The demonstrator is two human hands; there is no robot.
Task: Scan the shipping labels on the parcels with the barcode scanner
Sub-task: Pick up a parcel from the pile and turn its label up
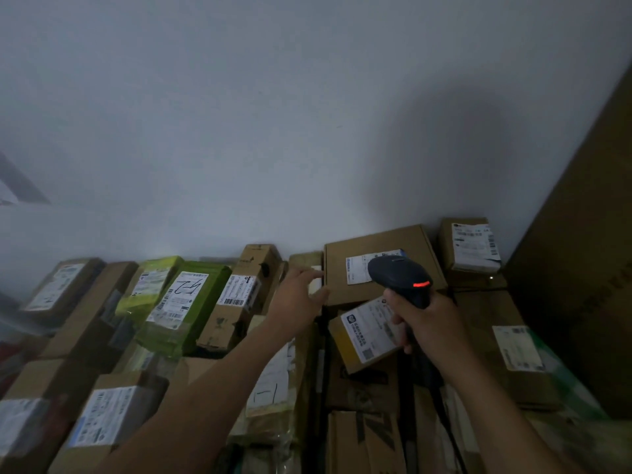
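Setting: dim room with a plain pale wall (pixel 239 131). Parcels (pixel 113 415) are heaped against its foot, labels mostly face up. A tall cardboard sheet (pixel 581 268) stands at the right edge.

Scanner (pixel 398 273): black, pistol type, with a red light lit on the back of its head. It is held above the right part of the heap, nose aimed at the label (pixel 357 270) on a flat box (pixel 386 241) by the wall. The head hides part of that label.

Right hand (pixel 424 323): fingers curled round the scanner's grip. Whether the trigger is pressed cannot be told.

Left hand (pixel 301 295): fingers straight, thumb spread, fingertips touching a narrow parcel (pixel 304 260) just left of the flat box.

Also present: two green parcels (pixel 184 302) left of centre; a small box (pixel 470 248) at the far right by the wall; a yellow-taped box (pixel 366 336) just below the scanner.

Progress, by judgement: one scan is in hand, on the flat box. Nothing marks any parcel as done, so the count is unknown. Many labels lie in view across the heap, so most of the work probably remains.
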